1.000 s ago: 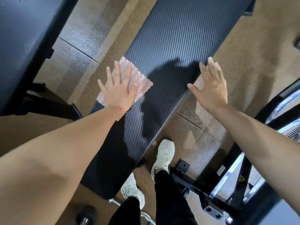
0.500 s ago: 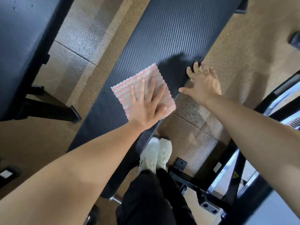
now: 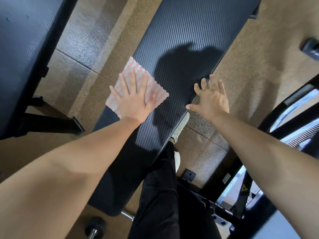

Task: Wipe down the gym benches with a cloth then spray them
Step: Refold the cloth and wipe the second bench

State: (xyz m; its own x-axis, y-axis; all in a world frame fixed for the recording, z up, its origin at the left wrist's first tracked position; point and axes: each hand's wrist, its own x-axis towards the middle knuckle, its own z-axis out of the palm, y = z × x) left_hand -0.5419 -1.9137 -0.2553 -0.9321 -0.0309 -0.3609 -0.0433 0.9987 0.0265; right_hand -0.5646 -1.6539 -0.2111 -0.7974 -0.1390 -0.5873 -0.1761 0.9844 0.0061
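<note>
Cloth [image 3: 133,63] and left hand [image 3: 133,99] have slid from the right side of the bench [image 3: 189,40] over to its left edge since half a second ago, while the right hand [image 3: 213,100] has kept its place on the right edge

That left hand lies flat with fingers straight and spread, pressing the pink-and-white cloth onto the black pad. One corner of the cloth hangs past the edge, over the floor [image 3: 241,57]. The right hand is wide open, holding nothing, its fingertips touching the pad's rim as if for balance.

My guess is the wiping is mid-stroke, with the far stretch of the pad yet to be done and a second bench [image 3: 20,49] waiting on the left. No spray bottle is in view.

Trouble could come from that overhang: another push leftward under a flat palm, with nothing pinching the fabric, might carry the cloth off the pad and drop it. Leaning on mere fingertips at the rim could also let the right hand slip
</note>
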